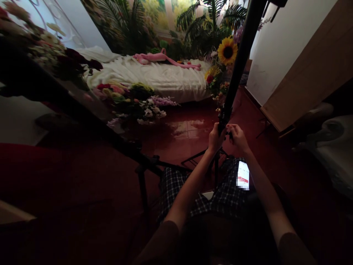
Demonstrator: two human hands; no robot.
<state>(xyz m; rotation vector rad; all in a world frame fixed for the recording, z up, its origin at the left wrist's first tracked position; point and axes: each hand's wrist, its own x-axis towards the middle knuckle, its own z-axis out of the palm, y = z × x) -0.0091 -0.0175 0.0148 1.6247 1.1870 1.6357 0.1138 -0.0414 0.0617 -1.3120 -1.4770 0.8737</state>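
Observation:
A black light stand (238, 70) rises in front of me, its upper part leaning to the right. My left hand (215, 138) is wrapped round its pole at a dark joint. Just to the right, my right hand (237, 135) is closed, fingers pinched at a small black knob (229, 134) on the side of the stand. Fingertips partly hide the knob. The stand's thin legs spread out below my hands, between my knees. A lit phone (243, 176) lies on my right thigh, on checked cloth (176, 184).
Another thick black pole (91, 123) slants across the left side. Flowers (132, 99) stand before a white-draped bench (171, 79) bearing a pink plush toy (154, 57). A sunflower (227, 50) is behind the stand. To the right are a wooden board (300, 73) and an ornate grey chair (333, 143).

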